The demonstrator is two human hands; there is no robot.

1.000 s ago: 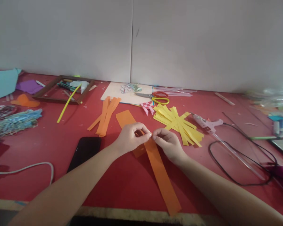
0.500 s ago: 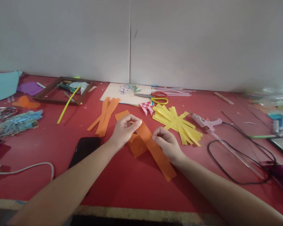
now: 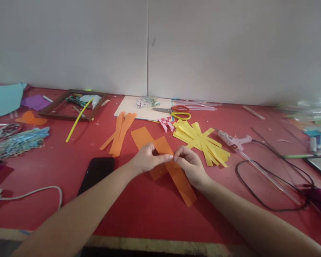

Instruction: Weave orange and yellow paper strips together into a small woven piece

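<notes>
A long orange paper strip (image 3: 181, 182) slants across the middle, held above the red table. My left hand (image 3: 147, 159) grips it from the left, thumb stretched across its face and the other fingers mostly hidden behind. My right hand (image 3: 189, 164) pinches its right edge, the fingertips meeting my left thumb tip. Beneath and behind lies another orange paper piece (image 3: 142, 137), partly covered by my left hand and the strip. Narrow orange strips (image 3: 120, 134) lie in a bunch to the left, and a pile of yellow paper strips (image 3: 202, 141) lies to the right.
Scissors (image 3: 180, 111) and a pink checkered woven paper piece (image 3: 166, 123) lie behind my hands. A pink glue gun (image 3: 234, 141) with a looping black cord is at right. A black phone (image 3: 97, 174) lies by my left forearm; a wooden frame (image 3: 65, 116) stands farther back.
My left hand has slid from the strip's upper end down toward my right hand, its thumb now extended across the paper. My right hand stays nearly in place.
</notes>
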